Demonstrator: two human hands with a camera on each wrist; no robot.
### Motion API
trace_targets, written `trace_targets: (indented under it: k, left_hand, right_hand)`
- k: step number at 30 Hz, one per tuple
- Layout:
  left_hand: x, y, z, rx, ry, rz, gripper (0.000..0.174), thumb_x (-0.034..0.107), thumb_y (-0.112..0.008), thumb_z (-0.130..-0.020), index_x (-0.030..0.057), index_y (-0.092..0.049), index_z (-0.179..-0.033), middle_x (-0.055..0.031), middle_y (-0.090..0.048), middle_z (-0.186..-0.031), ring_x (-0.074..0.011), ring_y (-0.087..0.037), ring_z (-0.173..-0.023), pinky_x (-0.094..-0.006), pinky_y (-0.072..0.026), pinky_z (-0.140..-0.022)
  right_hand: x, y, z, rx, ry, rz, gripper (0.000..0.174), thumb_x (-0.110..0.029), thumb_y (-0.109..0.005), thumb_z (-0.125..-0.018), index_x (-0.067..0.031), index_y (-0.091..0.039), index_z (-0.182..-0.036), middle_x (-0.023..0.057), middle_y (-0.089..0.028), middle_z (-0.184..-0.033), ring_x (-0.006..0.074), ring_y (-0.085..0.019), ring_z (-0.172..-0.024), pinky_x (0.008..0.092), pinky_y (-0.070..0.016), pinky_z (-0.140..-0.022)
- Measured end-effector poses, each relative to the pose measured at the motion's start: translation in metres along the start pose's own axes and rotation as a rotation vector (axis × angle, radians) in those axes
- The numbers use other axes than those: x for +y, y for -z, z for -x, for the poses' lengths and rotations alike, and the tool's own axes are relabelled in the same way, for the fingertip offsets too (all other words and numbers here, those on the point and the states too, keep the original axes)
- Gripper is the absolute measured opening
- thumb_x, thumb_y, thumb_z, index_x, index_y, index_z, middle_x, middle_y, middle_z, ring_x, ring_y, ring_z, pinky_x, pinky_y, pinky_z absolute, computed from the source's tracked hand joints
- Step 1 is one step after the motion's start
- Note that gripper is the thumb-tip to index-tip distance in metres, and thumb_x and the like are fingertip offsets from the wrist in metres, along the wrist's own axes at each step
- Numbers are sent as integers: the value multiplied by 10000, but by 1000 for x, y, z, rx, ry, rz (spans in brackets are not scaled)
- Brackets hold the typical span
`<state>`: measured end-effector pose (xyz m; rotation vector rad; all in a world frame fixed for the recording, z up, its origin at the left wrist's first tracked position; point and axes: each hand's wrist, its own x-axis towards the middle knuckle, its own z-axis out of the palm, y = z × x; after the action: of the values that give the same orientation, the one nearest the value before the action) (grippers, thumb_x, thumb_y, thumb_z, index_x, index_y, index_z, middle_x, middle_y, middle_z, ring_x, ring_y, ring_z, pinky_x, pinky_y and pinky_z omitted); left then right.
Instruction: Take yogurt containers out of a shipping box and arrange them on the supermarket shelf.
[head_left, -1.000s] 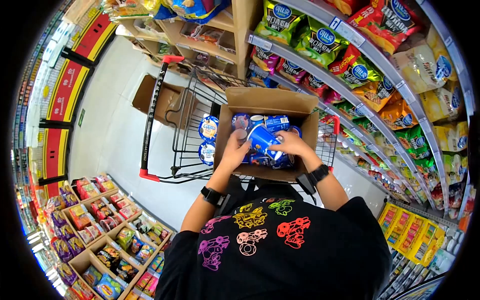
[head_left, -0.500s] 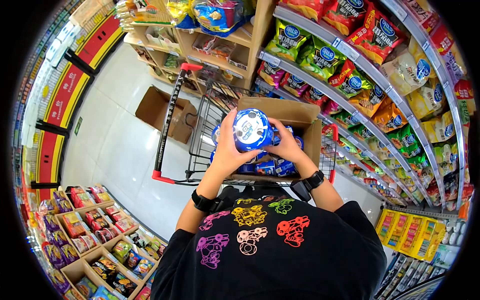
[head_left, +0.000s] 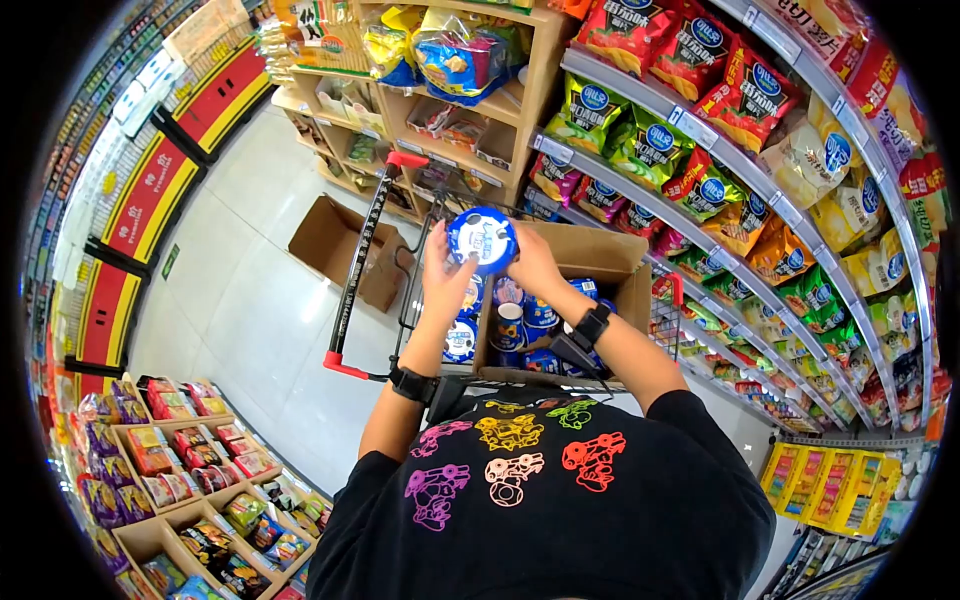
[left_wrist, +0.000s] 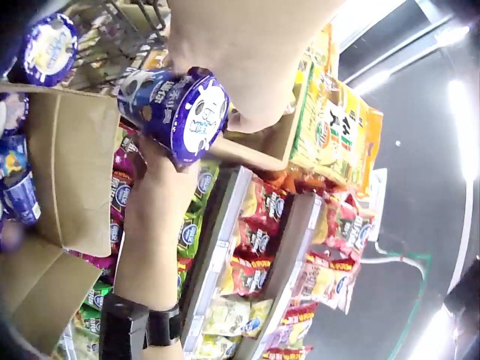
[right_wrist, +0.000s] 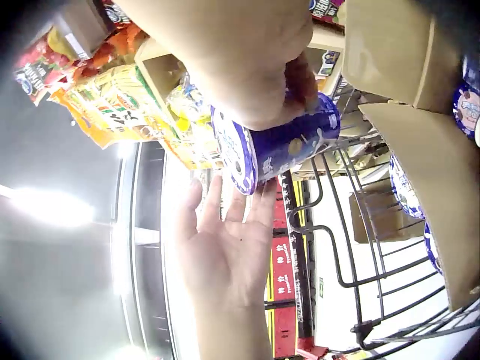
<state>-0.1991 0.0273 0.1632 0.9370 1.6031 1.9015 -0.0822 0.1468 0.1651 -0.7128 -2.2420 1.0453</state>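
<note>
A blue cup with a white-patterned lid [head_left: 482,240] is held above the left end of the shopping cart. My right hand [head_left: 537,264] grips its side; in the right wrist view that hand [right_wrist: 247,67] has its fingers curled round the cup [right_wrist: 289,146]. On the cup's other side is my left hand [head_left: 446,278]. The right wrist view shows the left palm [right_wrist: 232,255] facing up with extended fingers, their tips at the cup's lower edge. The left wrist view shows the lid [left_wrist: 202,120] side-on. More blue cups [head_left: 510,325] lie in the cardboard box [head_left: 632,300].
Two lidded cups [head_left: 460,340] stand in the cart beside the box. The cart's handle [head_left: 362,260] is at the left, with an empty carton [head_left: 330,245] on the floor beyond. Snack shelves [head_left: 690,125] rise at the right, wooden bins [head_left: 190,510] at lower left.
The cup has moved from above the box to its upper left, along with both hands. My left hand has gone from gripping the cup to lying extended beside it.
</note>
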Motion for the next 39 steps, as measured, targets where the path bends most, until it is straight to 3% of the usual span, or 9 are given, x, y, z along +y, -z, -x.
trace_targets:
  k: [5, 13, 16, 26, 27, 30, 33, 37, 39]
  left_hand:
    - [-49, 15, -18, 32, 45, 208, 635, -56, -541, -753, 17, -254, -1315, -127, -388, -1274, -202, -422, -1148, -309, -355, -960]
    - [-91, 21, 1, 16, 225, 186, 634, -60, -527, -747, 35, -274, -1321, -117, -436, -1227, -178, -460, -1099, -260, -403, -869]
    - [-109, 24, 4, -24, 238, 76, 628, -63, -538, -740, 44, -308, -1315, -99, -483, -1144, -166, -492, -1028, -244, -412, -828]
    - [-160, 19, 13, 3, 142, -183, 595, -49, -541, -716, 70, -394, -1280, 11, -480, -861, -52, -424, -714, -175, -356, -604]
    - [-159, 18, 13, 5, 154, -200, 593, -49, -540, -717, 72, -396, -1279, 11, -481, -861, -53, -426, -713, -175, -358, -604]
    - [-148, 18, 13, 10, 188, -180, 579, -43, -537, -712, 72, -411, -1265, -33, -465, -977, -109, -441, -827, -215, -373, -696]
    - [-124, 14, 17, 43, 293, -5, 587, -35, -541, -698, 69, -408, -1261, -108, -435, -1203, -195, -489, -1035, -277, -426, -828]
    - [-105, 10, 21, 87, 304, -11, 612, -89, -495, -732, 74, -349, -1304, -81, -519, -1062, -108, -504, -853, -211, -411, -722]
    - [-102, 10, 19, 73, 266, -32, 625, -101, -492, -727, 72, -342, -1309, -84, -487, -1130, -113, -504, -880, -219, -414, -750]
  right_hand:
    - [41, -38, -26, -30, 63, -50, 634, 12, -567, -649, -66, -411, -1258, 160, -574, -1057, 221, -599, -811, 303, -482, -708]
    - [64, -53, -5, -95, 68, -21, 678, -26, -600, -647, -77, -360, -1279, 188, -545, -1115, 254, -603, -901, 327, -476, -768]
    - [64, -51, 0, -224, -205, -231, 659, -15, -595, -671, -74, -355, -1282, 154, -562, -1090, 216, -612, -864, 305, -480, -741]
    - [90, -59, 11, -226, -188, -291, 603, -50, -597, -736, -78, -351, -1286, 101, -606, -827, 157, -583, -688, 284, -465, -585]
    - [88, -59, 10, -185, -137, -298, 594, -79, -600, -744, -91, -356, -1286, 82, -591, -745, 141, -552, -608, 286, -442, -527]
    - [80, -48, 8, -301, -328, -282, 632, -80, -608, -711, -39, -356, -1290, 149, -572, -992, 189, -574, -749, 303, -473, -689]
    - [83, -51, 10, -307, -326, -301, 626, -93, -609, -715, -70, -367, -1292, 141, -576, -1009, 181, -565, -718, 302, -469, -676]
    - [82, -54, 12, -244, -251, -282, 595, -65, -597, -734, -101, -386, -1289, 61, -584, -753, 125, -546, -631, 277, -455, -568]
    - [82, -57, 11, -234, -244, -348, 621, -43, -590, -733, -89, -354, -1306, 91, -585, -903, 141, -568, -715, 275, -467, -636]
